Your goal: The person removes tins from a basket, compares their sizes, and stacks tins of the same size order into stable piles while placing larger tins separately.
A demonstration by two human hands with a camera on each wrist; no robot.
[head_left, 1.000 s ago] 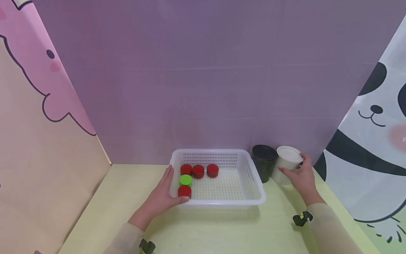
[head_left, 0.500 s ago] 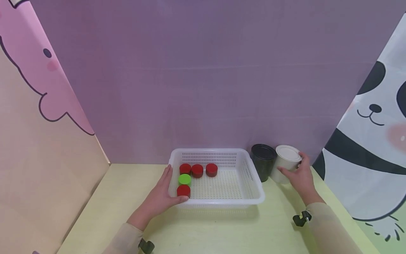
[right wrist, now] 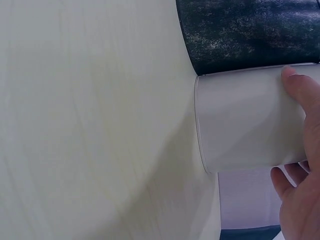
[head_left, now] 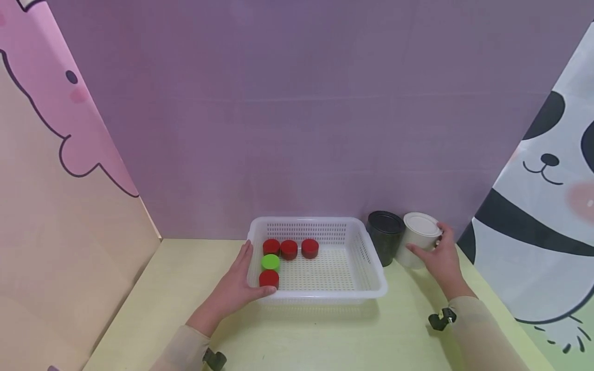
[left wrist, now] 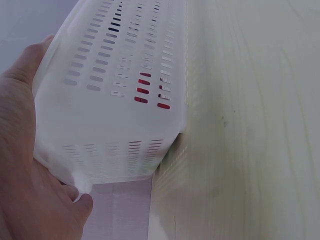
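Note:
My left hand (head_left: pixel 232 286) grips the front left corner of a white perforated plastic basket (head_left: pixel 325 294). Its thumb lies on the front rim, and in the left wrist view the fingertips curl at the rim of the basket wall (left wrist: pixel 100 115). Inside stand several short red cylinders (head_left: pixel 310 248) like bottle caps, and a green one (head_left: pixel 270 263), gathered toward the left. My right hand (head_left: pixel 444 257) holds a white lidded can (head_left: pixel 413 247), thumb on one side and fingers on the other. Close against it stands a black lidded can (head_left: pixel 386 239), beside the basket's right side.
Everything rests on a pale wooden table (head_left: pixel 297 335). A purple backdrop (head_left: pixel 297 129) rises right behind the basket and cans. To the right is a panda-printed panel (head_left: pixel 547 216), to the left a beige panel with a pink figure (head_left: pixel 60 103).

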